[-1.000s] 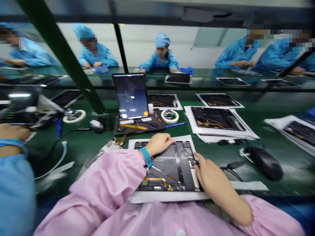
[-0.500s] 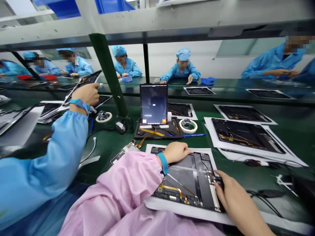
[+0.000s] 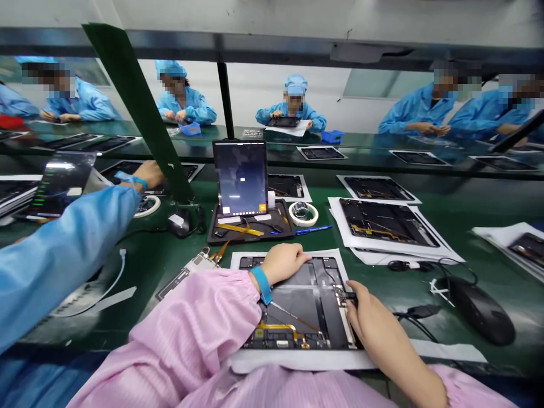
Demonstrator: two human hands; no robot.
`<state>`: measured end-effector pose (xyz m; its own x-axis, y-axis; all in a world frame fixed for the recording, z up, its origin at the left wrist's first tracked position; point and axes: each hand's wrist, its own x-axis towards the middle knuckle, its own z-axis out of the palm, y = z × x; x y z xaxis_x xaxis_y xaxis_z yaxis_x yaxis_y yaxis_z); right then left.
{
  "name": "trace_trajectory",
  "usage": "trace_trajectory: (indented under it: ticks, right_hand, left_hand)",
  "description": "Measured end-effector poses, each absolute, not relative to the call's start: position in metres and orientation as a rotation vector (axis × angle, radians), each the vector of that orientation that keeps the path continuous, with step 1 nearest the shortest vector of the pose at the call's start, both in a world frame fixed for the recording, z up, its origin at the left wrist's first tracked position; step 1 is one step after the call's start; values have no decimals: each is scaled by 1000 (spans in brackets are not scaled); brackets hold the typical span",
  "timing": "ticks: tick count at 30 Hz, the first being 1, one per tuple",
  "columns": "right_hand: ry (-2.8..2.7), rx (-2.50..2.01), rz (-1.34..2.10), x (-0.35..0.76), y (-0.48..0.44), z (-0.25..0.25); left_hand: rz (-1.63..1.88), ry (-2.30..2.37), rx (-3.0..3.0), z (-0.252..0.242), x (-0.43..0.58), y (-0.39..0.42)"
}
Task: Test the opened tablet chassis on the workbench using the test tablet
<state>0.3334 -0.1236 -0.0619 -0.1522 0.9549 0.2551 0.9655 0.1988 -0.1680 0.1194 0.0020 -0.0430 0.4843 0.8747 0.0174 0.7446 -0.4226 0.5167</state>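
An opened tablet (image 3: 293,311) lies on white paper in front of me, its black inside, orange flex cable and small boards exposed. My left hand (image 3: 284,264), below a pink sleeve and blue wristband, bears on the tablet's far part with bent fingers; their tips are mostly hidden. At the tablet's right edge, my right hand (image 3: 365,309) pinches a small black plug (image 3: 352,297) between thumb and fingers, against a little circuit board (image 3: 340,294). Whether the plug is seated cannot be seen. A loose battery-like part (image 3: 187,272) lies left of the paper.
Behind the work stands a lit tablet (image 3: 241,178) in a black tray (image 3: 250,231). Tape (image 3: 303,214), a blue pen (image 3: 313,230), stacked tablet housings (image 3: 389,224) and a black mouse (image 3: 482,311) surround it. A co-worker's blue sleeve (image 3: 72,243) reaches in from the left.
My view has turned right. My hands stay at the same places on the tablet. The co-worker's hand at left has lowered, and the panel it held up is out of it.
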Motion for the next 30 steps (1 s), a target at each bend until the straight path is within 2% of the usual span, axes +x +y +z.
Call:
trace_trajectory:
  ticks: [10,14,19,22,25,27,30]
  right_hand:
    - [-2131,-1777,-162,325,-123,-57]
    - [-2082,-1814,-95,319,-128,-57]
    - [-2356,-1880,-9,327,-125,-18]
    - [-2292,-1671,-1,329,-81,24]
    - [-2130,-1548,346,316,7,51]
    - [-1902,-1762,664,297,74,52]
    - [-1806,-1932,800,267,158,36]
  left_hand:
    - [536,1322,2297,-35,114,-3]
    - [518,1307,2287,-37,111,-3]
    - [396,1328,2292,-42,114,-2]
    - [370,1329,2331,-43,117,-4]
    - [363,1355,2352,-42,118,-3]
    - [353,1365,2348,-42,118,-3]
    - [345,1364,2327,-40,117,-3]
